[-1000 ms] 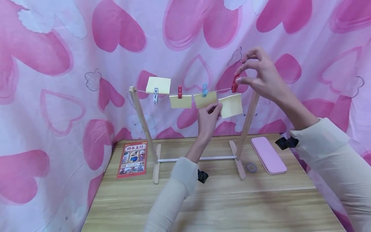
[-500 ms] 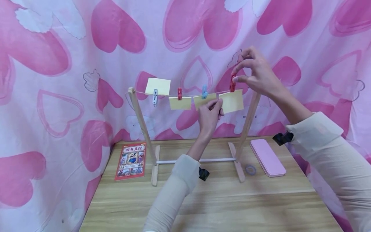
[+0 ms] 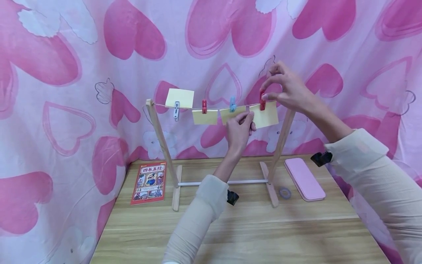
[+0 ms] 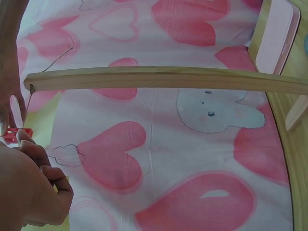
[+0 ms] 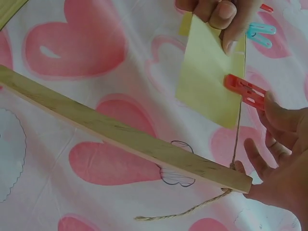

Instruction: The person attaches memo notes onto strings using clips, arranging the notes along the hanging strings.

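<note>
My left hand (image 3: 238,132) pinches the left edge of a yellow paper note (image 3: 266,116) at the string (image 5: 237,130). My right hand (image 3: 290,88) pinches the upper end of a red clothespin (image 3: 262,100), whose lower end overlaps the note's top edge. In the right wrist view the red clothespin (image 5: 244,91) lies across the string and the note (image 5: 207,72). Further left on the line, a blue clothespin (image 3: 233,105), another red clothespin (image 3: 204,106) and a pale blue clothespin (image 3: 176,110) each hold a yellow note. My left hand partly hides the note under the blue clothespin.
The string runs between two wooden posts (image 3: 162,143) joined low down by a white rod (image 3: 191,183). A red book (image 3: 149,183) lies left of the stand. A ring of tape (image 3: 285,193) and a pink case (image 3: 305,179) lie to its right. A patterned curtain (image 3: 82,95) hangs behind.
The left hand has raised the note to the string. The right hand has moved slightly left and down, bringing the red clothespin from above onto the note's top edge.
</note>
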Motion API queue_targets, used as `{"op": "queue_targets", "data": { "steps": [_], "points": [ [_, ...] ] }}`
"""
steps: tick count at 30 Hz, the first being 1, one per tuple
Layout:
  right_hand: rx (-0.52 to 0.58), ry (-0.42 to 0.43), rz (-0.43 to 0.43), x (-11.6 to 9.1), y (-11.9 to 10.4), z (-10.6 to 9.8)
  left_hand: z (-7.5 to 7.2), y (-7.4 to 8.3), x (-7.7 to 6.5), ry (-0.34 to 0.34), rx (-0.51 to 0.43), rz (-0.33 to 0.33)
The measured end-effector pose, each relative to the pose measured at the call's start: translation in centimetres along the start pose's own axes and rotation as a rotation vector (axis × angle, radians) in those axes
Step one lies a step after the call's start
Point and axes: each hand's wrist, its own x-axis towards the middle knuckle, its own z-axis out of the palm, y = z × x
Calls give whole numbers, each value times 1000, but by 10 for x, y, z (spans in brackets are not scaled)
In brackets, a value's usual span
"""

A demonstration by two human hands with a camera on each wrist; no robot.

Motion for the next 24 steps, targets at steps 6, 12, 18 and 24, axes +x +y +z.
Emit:
{"op": "queue_targets", "data": {
  "steps": [6, 12, 18, 24],
  "points": [
    [14, -69, 24, -3, -2, -3, 0, -1, -1, -25, 4, -11],
    [18, -68, 28, -5, 0, -5, 0, -2, -2, -47, 19, -9],
    [41, -4, 41, -15, 1, -9, -2, -7, -3, -79, 14, -48],
    [15, 181, 24, -39, -13, -8, -16, -18, -4, -163, 15, -60]
  ]
}}
